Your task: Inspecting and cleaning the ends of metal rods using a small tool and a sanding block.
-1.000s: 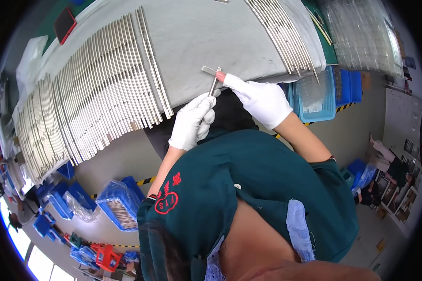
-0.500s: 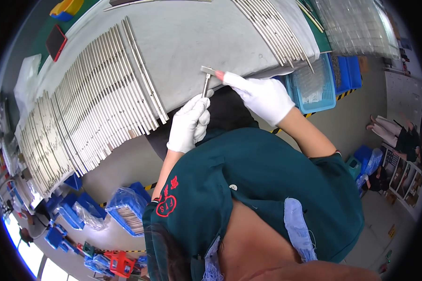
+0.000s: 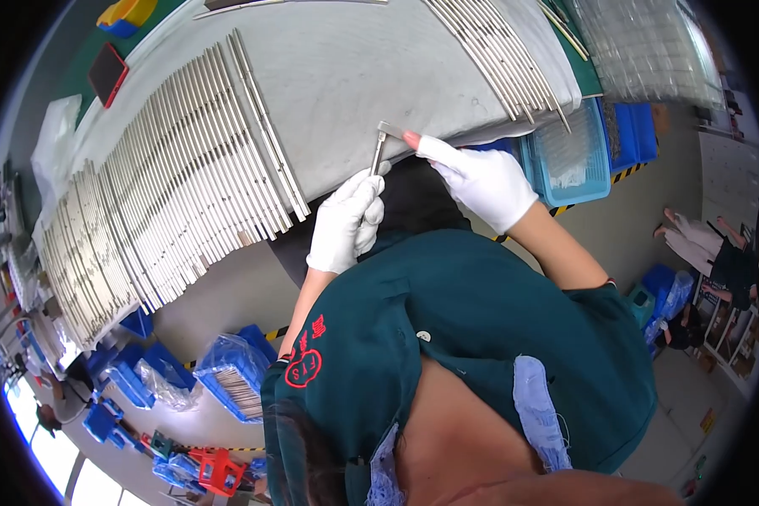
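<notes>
The short metal rod (image 3: 378, 156) stood just off the near edge of the tabletop (image 3: 346, 76), my left hand (image 3: 346, 223) gripping its lower end and my right hand (image 3: 481, 181) pinching the small cap at its top. I judged I was fitting that end piece; next called for steady pressure along the rod. Finished rods (image 3: 169, 202) lay in rows to my left.

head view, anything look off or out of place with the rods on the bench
Nothing stands out. The metal rods lie in neat rows on the grey table. The left hand and right hand hold one short rod between them.
</notes>
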The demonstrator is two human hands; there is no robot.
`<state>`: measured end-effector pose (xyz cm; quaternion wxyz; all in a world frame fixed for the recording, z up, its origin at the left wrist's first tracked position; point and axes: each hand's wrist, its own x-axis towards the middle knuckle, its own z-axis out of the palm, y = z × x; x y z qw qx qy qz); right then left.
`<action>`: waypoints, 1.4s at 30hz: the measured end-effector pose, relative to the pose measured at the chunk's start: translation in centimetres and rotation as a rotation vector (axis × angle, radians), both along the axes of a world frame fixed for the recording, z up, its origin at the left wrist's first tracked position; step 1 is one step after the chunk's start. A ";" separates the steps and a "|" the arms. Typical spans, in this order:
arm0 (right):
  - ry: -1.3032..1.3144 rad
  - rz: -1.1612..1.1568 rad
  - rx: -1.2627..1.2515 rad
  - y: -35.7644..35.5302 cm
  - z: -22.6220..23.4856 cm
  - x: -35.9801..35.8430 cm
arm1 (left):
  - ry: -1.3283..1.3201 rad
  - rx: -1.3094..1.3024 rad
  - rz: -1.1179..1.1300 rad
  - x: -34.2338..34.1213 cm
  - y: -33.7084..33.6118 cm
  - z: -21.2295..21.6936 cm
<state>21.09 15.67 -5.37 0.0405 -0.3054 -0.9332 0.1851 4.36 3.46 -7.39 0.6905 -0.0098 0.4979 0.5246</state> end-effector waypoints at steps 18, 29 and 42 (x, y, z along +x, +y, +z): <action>-0.003 0.045 0.036 -0.3 0.2 0.2 | -0.007 -0.021 0.020 0.3 -0.1 -0.1; -0.083 -0.016 0.042 -1.6 -0.1 1.8 | -0.004 0.024 0.031 0.7 -0.2 -0.2; 0.192 0.032 -0.040 -1.5 -0.7 -1.1 | 0.047 0.023 0.049 1.0 -0.2 -0.5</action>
